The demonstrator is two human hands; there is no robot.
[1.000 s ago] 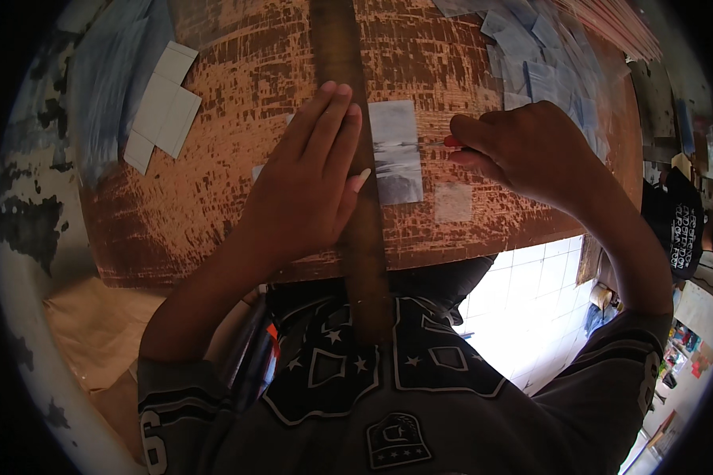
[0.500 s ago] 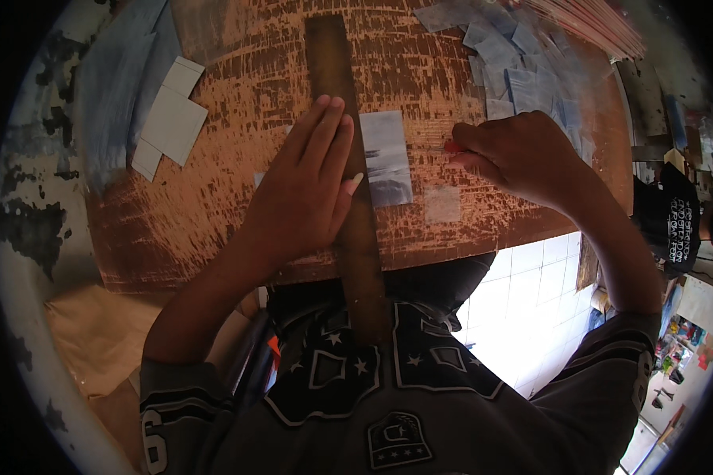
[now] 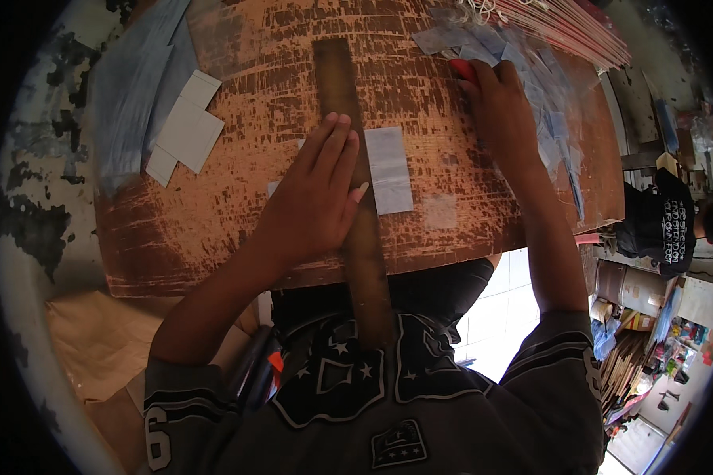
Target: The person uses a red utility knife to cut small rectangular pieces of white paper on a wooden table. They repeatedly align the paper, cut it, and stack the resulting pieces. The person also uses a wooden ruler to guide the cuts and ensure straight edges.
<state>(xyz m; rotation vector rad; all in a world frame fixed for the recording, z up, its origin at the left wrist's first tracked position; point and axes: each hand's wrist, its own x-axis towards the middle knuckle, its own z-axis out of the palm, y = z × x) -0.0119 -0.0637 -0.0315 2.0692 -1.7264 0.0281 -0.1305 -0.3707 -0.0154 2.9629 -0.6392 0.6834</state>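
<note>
Brown bar point(image 3: 364, 229): long axis ran near to far; left hand point(image 3: 313, 186) lay flat on it, grip open. Grey sheet point(image 3: 390, 170): sat on counter point(image 3: 253, 47), right of bar, left hand nearer. Red tool point(image 3: 464, 71): gripped by right hand point(image 3: 499, 99).

On the broad brown wooden bench point(image 3: 253, 103), beneath the left grip point(image 3: 309, 190), a long flat brown bar point(image 3: 342, 87), near end past the front edge; just right of it, a pale rectangular sheet point(image 3: 391, 186), then a small translucent square piece point(image 3: 441, 212). Far left, long bluish plastic sheets point(image 3: 127, 103), partly under a white flat angular card point(image 3: 186, 127). Far right, a heap of bluish clear plastic pieces point(image 3: 550, 95), with thin straight pink sticks point(image 3: 570, 32) behind.
</note>
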